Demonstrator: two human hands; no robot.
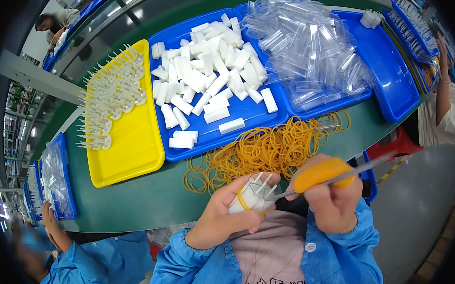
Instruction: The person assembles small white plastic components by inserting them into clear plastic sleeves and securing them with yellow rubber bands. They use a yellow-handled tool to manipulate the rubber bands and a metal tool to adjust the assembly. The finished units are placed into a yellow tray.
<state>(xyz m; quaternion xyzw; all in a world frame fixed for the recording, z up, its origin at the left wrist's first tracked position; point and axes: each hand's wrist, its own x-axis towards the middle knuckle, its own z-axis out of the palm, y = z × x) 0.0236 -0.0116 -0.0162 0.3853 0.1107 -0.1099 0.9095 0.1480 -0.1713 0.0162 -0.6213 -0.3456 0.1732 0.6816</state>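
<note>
My left hand [219, 215] is closed around a small white bundle [250, 197] just in front of my chest. A yellow rubber band [241, 197] circles the bundle, clear plastic wraps its end, and thin white prongs stick up from it. In my right hand [335, 203] is a slim metal tool with a thick orange grip [320, 174]. Its narrow tip meets the bundle's clear plastic edge; whether the tip has one prong or two, I cannot tell. Beyond both hands lies a loose heap of yellow rubber bands [262, 149] on the green table [132, 200].
A yellow tray [127, 166] at left carries white pronged parts. Blue trays hold white foam-like blocks [195, 79] and clear plastic pieces [315, 48]. Farther right, another blue tray [390, 75] has a small white cluster at its far end. Co-workers sit left [94, 264] and right [442, 113].
</note>
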